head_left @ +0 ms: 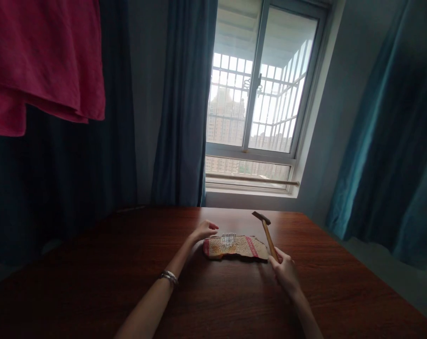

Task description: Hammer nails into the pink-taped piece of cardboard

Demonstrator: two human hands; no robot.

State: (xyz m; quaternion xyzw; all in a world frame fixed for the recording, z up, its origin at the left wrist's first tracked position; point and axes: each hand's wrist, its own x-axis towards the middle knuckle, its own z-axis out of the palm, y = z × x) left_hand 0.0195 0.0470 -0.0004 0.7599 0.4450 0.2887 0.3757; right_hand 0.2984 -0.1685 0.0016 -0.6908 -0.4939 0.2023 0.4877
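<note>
Reddish-brown wood grain runs across the tabletop (pixel 206 301), and nearest me a bracelet (pixel 169 278) circles the person's left forearm. Their right hand (pixel 286 270) grips a hammer (pixel 270 239) by its wooden handle, the head raised and apart from everything. Between the two hands lies a slab (pixel 240 248), flat on the table. Just beside its left end, the left hand (pixel 205 230) has half-curled fingers (whether they pinch anything small, I can't tell from where I stand).

As I judge it, a row of nails (pixel 229 238) is already standing in the slab, but their shafts rise well clear of its surface; none of these looks driven flush. The slab itself, wood by its look, is beige with dark speckles, an orange stain, two red bands and a ragged, dark near edge.

Beyond hang a blue curtain (pixel 183 103) and the window (pixel 253 94), with barred apartment blocks (pixel 227 115) outside.
</note>
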